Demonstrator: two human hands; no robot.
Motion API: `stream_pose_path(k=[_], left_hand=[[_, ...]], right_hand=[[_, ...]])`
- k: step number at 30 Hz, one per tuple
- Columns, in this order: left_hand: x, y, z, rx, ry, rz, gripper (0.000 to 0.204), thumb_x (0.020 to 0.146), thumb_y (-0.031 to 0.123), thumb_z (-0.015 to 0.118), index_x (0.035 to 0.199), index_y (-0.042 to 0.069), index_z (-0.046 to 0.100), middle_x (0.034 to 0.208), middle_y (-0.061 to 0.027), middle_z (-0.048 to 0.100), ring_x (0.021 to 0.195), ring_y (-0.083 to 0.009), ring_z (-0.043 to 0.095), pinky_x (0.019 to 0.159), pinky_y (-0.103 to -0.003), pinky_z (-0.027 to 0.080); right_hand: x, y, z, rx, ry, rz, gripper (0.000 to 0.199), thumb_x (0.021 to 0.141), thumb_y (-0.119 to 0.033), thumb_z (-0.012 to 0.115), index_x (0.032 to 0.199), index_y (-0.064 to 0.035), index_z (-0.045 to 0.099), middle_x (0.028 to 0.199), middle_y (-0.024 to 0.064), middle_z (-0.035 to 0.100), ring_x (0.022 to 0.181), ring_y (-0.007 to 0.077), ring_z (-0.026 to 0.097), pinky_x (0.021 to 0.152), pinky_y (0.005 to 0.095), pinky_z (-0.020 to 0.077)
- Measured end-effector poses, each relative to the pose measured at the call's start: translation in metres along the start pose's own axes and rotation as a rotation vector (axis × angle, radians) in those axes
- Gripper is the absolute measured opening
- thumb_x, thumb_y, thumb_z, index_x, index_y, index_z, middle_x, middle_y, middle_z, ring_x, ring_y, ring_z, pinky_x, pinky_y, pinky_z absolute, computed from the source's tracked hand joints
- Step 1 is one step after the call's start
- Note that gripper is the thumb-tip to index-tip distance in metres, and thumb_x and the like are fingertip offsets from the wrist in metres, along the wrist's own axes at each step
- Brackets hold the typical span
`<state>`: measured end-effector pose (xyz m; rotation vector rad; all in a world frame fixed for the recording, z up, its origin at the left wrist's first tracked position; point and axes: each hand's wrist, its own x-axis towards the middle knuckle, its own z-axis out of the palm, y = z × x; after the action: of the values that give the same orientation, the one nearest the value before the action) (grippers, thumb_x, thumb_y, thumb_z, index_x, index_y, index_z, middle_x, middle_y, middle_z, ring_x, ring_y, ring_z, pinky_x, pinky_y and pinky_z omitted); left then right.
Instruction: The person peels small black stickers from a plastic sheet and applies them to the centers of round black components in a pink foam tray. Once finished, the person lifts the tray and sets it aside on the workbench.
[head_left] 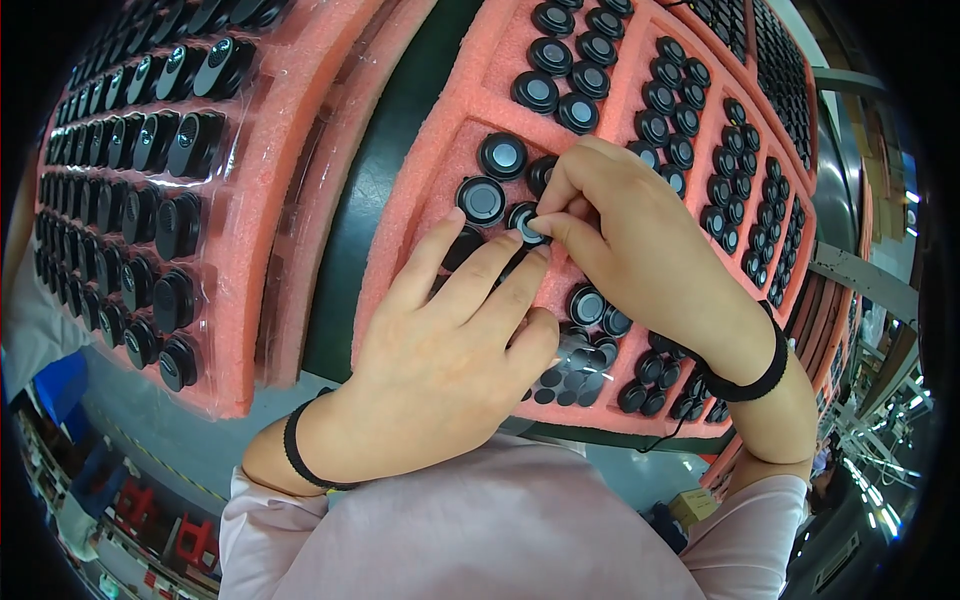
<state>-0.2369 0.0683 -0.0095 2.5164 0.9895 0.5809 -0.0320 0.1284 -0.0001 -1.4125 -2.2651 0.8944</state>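
Pink foam tray [420,200] — right hand [640,240] pinches a black disc [524,218], left hand [450,350] flat, unclenched beside it.

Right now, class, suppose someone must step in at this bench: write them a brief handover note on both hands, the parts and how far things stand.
Left hand: flat on the pink foam tray, fingers spread, with a clear sheet of small black dots under its thumb side.
Right hand: fingertips pinching at one round black part in the tray.
Done: cannot tell which parts are already treated.
Left: the other round black parts sit in their pockets; a second tray of oblong black parts lies to the left.
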Motion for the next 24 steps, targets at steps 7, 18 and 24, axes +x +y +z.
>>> stream_pose_path(k=[7,18,24], left_hand=[[0.003,0.001,0.0,0.018,0.043,0.023,0.032,0.075,0.027,0.078,0.098,0.009,0.066,0.123,-0.012,0.066,0.119,-0.0307,0.061,0.106,-0.056,0.042],[0.007,0.003,-0.001,0.085,0.125,0.04,0.025,0.079,0.024,0.072,0.1,0.01,0.069,0.092,-0.0023,0.064,0.081,-0.0208,0.061,0.077,-0.039,0.042],[0.01,0.012,-0.005,0.086,0.129,0.043,0.025,0.078,0.022,0.072,0.099,0.009,0.069,0.089,-0.0019,0.063,0.078,-0.0201,0.06,0.075,-0.037,0.042]], right_hand=[[-0.008,-0.01,-0.02,0.011,0.005,0.076,0.009,0.089,0.001,0.069,0.093,-0.0003,0.061,0.089,0.0069,0.056,0.074,0.0199,0.055,0.069,0.0335,0.0466],[-0.078,-0.015,-0.048,0.357,-0.197,0.15,0.018,0.087,-0.003,0.077,0.097,-0.0007,0.063,0.097,0.0059,0.06,0.085,0.019,0.059,0.075,0.0319,0.049],[-0.084,-0.021,-0.041,0.286,-0.138,0.168,0.023,0.083,-0.001,0.08,0.098,-0.0007,0.062,0.094,0.009,0.061,0.084,0.024,0.06,0.074,0.0342,0.0498]])
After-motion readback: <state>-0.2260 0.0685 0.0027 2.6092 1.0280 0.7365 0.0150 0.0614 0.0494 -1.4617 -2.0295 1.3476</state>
